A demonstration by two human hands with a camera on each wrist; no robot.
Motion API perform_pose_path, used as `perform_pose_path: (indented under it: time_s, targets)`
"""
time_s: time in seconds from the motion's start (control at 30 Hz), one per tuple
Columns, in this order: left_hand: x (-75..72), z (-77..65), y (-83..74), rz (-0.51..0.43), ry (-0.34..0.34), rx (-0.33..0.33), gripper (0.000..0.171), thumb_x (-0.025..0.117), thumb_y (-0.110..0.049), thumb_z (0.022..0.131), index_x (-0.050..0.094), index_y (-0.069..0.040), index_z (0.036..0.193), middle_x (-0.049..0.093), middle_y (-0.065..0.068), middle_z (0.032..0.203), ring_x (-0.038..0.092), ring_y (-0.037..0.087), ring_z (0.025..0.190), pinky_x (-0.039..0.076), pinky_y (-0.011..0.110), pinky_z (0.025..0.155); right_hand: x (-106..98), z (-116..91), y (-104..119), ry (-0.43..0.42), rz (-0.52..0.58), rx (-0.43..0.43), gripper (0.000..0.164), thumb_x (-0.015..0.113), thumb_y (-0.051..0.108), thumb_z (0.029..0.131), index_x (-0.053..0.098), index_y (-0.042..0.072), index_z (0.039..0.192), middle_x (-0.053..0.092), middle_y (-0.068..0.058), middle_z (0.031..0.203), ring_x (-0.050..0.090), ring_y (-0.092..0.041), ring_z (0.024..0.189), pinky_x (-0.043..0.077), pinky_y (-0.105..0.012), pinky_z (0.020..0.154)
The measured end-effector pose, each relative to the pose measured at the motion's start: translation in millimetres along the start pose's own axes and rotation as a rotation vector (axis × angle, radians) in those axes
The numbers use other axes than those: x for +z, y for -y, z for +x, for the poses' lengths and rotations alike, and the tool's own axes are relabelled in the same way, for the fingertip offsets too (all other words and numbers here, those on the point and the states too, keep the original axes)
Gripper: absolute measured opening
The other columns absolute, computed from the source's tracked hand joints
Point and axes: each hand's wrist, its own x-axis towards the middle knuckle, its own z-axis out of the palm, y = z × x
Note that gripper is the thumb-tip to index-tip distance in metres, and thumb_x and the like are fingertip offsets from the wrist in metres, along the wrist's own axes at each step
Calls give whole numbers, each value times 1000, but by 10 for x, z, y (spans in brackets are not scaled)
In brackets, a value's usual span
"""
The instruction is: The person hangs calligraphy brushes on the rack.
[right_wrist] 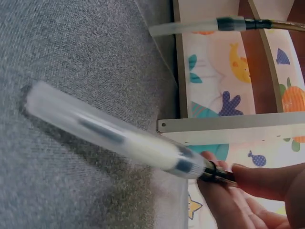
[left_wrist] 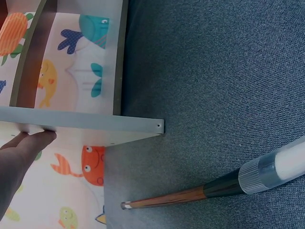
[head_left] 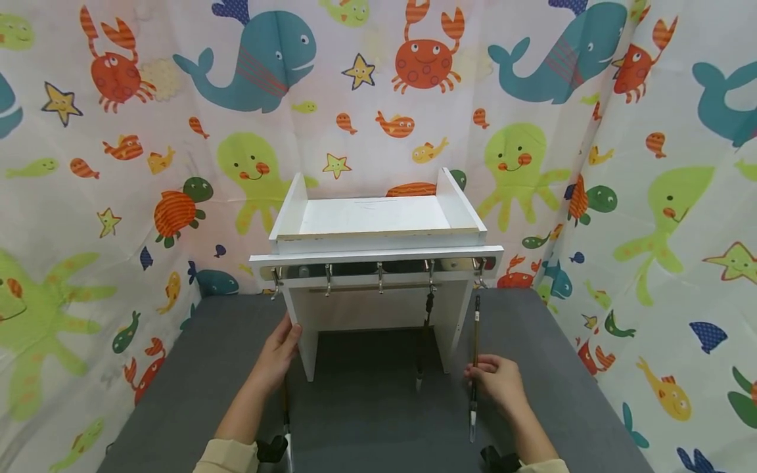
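My left hand (head_left: 278,355) touches the outer face of the left side panel of a white shelf (head_left: 378,247). Its fingertips rest on that panel in the left wrist view. In my right hand (head_left: 497,380) a capped brush (head_left: 476,335) is pinched between thumb and fingers, just above its clear cap. It stands nearly upright, with its top end just below the rightmost hook (head_left: 480,269); whether they touch I cannot tell. A second capped brush (right_wrist: 200,26) hangs from a hook inside to the left. Another brush (left_wrist: 181,195) appears to lie by the left panel, partly behind my left arm.
Several metal hooks (head_left: 380,277) line the shelf's front rail, below an open-topped tray section (head_left: 372,215). The shelf stands on a dark grey table surface (head_left: 367,427). A curtain (head_left: 378,118) printed with sea animals surrounds the back and sides.
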Motion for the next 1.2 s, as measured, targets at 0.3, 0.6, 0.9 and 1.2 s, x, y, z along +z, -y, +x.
perform_pose_path:
  time_s: [0.3, 0.6, 0.9, 1.2]
  targets:
    - [8, -13, 27, -12, 8, 2, 60, 39, -35, 110, 14, -22, 164, 20, 18, 167, 27, 46, 148, 31, 70, 110, -83, -171, 205, -112, 35, -115, 27, 69, 5, 96, 63, -3, 121, 75, -19, 109, 76, -25, 95, 61, -27, 75]
    - [-3, -10, 19, -20, 11, -9, 61, 39, -38, 110, 14, -26, 164, 19, 15, 168, 25, 45, 150, 30, 70, 111, -147, -478, 564, -249, 83, -251, 30, 74, 22, 94, 68, 2, 115, 77, -15, 106, 76, -10, 87, 59, -20, 72]
    - [24, -2, 18, -26, 6, -11, 61, 41, -38, 110, 15, -27, 164, 21, 15, 167, 29, 45, 148, 32, 70, 110, -115, -783, 832, -387, 131, -471, 23, 76, 19, 92, 71, 1, 106, 79, -11, 94, 77, -12, 80, 60, -24, 67]
    - [20, -7, 1, 7, -8, 2, 61, 39, -38, 110, 14, -25, 164, 22, 17, 167, 31, 47, 146, 35, 70, 108, 26, -1078, 1018, -298, 135, -564, 14, 75, 8, 91, 72, 1, 103, 79, -11, 92, 76, -13, 79, 60, -24, 67]
